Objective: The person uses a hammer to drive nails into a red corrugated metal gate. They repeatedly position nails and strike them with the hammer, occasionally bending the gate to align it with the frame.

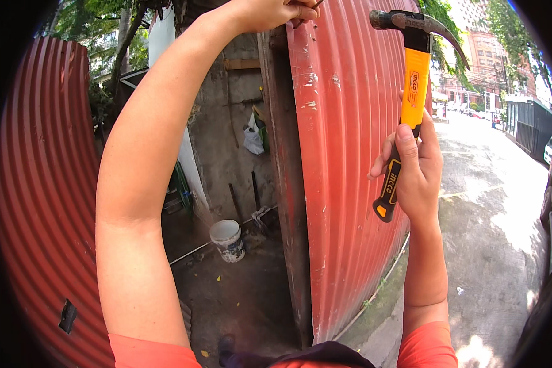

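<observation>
While the right hand (pixel 421 173) wraps its fingers around one claw hammer (pixel 415 80), head up, the left hand (pixel 279 13), cut off by the top edge, pinches one thin dark object (pixel 318 3), hard to identify, near the top of one of two red corrugated panels (pixel 349 153). Beyond stand one white bucket (pixel 225 231) and one hanging bag (pixel 252 136), contents hidden.

Glaring sunlit pavement (pixel 509 218), dim shaded interior (pixel 251 294)

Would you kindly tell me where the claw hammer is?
In the head view's upper right, the claw hammer is in the right hand, in front of the red corrugated sheet.
</observation>
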Motion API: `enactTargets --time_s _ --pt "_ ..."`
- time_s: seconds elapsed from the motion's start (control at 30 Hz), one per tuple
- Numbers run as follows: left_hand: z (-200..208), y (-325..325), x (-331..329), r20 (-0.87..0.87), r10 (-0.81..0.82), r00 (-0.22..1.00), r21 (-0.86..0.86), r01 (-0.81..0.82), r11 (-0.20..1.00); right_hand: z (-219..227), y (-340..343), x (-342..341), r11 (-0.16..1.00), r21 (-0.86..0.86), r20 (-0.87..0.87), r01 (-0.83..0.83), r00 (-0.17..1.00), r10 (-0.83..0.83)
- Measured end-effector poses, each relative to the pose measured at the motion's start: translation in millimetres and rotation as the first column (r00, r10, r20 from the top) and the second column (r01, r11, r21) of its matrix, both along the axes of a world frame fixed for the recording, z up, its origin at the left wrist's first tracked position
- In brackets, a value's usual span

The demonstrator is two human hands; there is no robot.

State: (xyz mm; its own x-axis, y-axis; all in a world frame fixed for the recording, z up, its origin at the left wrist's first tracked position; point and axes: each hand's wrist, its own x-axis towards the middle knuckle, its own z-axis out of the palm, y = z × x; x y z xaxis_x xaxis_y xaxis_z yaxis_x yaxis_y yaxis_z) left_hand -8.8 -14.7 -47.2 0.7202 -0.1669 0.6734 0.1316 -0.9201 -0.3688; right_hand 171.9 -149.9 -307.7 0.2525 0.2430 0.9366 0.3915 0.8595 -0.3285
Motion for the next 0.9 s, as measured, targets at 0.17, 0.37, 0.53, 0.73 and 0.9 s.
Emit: enactTargets --time_s 0.17,0.37,0.53,0.73,0.9 --pt "0 -7 1 0.025 0.010 1.000 0.138 -0.014 0.990 -5 -7 -2 0.998 0.055 -0.030 0.015 0.999 -0.014" --pt "-7 -12 -2 0.024 -0.006 1.000 0.276 -0.001 0.961 -14 -12 8 0.995 0.083 0.058 0.056 0.996 -0.061" --pt "-6 -6 1 0.000 0.002 1.000 0.557 -0.002 0.830 0 3 -12 0.999 -0.008 -0.092 0.034 0.995 -0.034" --pt "-8 2 0 -0.045 0.048 0.998 0.489 -0.020 0.872 7 25 -1 0.977 -0.169 -0.001 0.132 0.991 -0.134" --pt "-23 20 2 0.096 -0.093 0.991 0.554 0.024 0.832 23 41 -4 0.979 -0.157 -0.020 0.128 0.991 -0.132"
